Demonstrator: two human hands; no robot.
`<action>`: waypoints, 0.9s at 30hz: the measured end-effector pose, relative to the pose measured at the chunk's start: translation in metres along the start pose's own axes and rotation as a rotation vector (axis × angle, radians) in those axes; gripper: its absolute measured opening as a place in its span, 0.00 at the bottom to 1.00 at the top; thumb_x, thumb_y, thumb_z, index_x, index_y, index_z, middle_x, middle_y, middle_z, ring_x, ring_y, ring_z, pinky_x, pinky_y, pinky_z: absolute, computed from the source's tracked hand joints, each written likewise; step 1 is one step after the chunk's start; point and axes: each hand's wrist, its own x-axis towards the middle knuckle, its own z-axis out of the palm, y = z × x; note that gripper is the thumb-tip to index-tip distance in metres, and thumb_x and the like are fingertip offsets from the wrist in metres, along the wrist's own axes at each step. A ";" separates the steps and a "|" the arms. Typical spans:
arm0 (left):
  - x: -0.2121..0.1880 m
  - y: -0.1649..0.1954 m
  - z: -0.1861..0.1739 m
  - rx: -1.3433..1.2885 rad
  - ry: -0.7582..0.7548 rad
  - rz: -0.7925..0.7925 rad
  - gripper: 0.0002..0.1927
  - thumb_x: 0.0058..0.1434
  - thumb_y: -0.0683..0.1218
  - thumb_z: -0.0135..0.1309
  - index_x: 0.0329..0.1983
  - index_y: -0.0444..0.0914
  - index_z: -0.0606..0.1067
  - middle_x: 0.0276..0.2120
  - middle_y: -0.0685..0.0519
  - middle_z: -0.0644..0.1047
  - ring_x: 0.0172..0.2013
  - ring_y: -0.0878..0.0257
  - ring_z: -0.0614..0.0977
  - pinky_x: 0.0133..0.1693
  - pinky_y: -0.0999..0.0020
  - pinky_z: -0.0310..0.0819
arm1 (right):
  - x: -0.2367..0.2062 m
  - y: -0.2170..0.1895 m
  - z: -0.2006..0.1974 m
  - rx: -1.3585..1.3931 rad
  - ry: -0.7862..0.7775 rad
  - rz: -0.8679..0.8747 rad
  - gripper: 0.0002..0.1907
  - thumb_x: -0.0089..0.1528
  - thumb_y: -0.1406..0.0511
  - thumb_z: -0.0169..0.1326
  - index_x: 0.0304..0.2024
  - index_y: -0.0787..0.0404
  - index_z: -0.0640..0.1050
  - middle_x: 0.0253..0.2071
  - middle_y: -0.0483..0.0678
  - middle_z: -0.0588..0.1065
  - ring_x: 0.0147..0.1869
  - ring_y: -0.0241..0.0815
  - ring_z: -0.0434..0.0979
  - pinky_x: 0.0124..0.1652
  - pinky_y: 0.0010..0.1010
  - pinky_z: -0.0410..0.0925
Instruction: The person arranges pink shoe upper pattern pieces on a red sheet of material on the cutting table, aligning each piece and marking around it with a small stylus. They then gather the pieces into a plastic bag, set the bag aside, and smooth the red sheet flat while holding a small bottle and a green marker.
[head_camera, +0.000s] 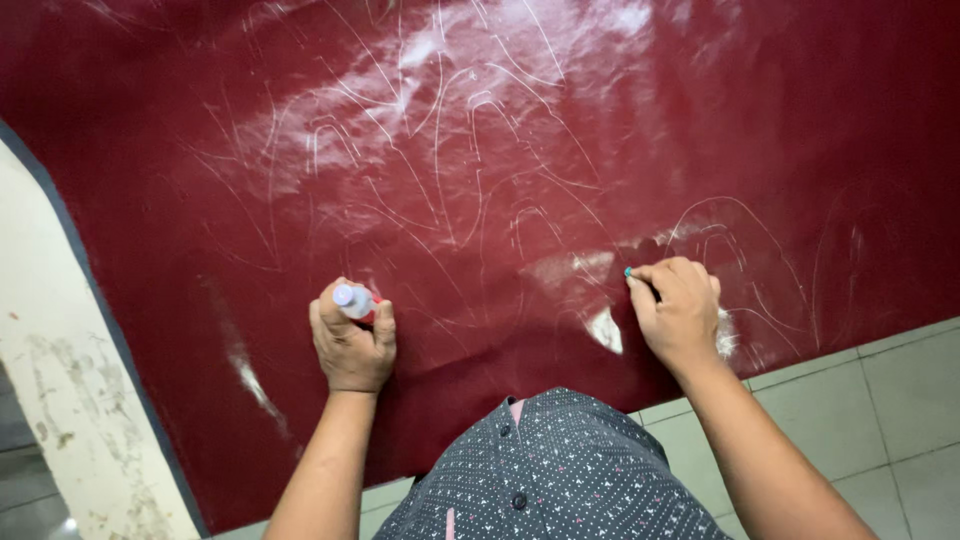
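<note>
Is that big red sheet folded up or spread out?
Spread out: the red sheet lies flat, with both hands pressing on it.

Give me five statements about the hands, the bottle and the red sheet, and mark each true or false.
1. The left hand grips a small bottle. True.
2. The right hand lies flat and open on the tiles. False: it is curled up and rests on the red sheet.
3. The sheet bears pale curved lines. True.
4. The sheet is green. False: it is dark red.
5. Both hands hold one bottle together. False: only the left hand holds it; the hands are apart.
</note>
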 end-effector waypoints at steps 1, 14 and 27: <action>-0.001 0.001 0.001 0.003 -0.016 -0.015 0.34 0.66 0.59 0.58 0.67 0.42 0.58 0.49 0.45 0.73 0.48 0.47 0.75 0.50 0.50 0.73 | 0.002 0.003 0.002 0.010 0.000 -0.016 0.03 0.61 0.64 0.62 0.37 0.54 0.82 0.38 0.44 0.75 0.48 0.47 0.75 0.48 0.42 0.62; -0.001 0.004 0.000 0.035 -0.008 -0.045 0.33 0.65 0.58 0.58 0.65 0.43 0.58 0.47 0.45 0.73 0.45 0.47 0.75 0.48 0.50 0.73 | 0.027 0.004 -0.006 0.046 -0.115 -0.059 0.03 0.61 0.62 0.63 0.36 0.51 0.83 0.40 0.42 0.77 0.48 0.46 0.74 0.48 0.41 0.61; -0.001 -0.003 -0.004 0.014 0.011 -0.068 0.33 0.65 0.58 0.59 0.65 0.41 0.59 0.46 0.46 0.73 0.46 0.48 0.75 0.48 0.51 0.73 | 0.119 -0.026 0.045 0.108 -0.057 -0.191 0.02 0.61 0.61 0.64 0.37 0.49 0.84 0.38 0.40 0.77 0.48 0.46 0.73 0.49 0.43 0.61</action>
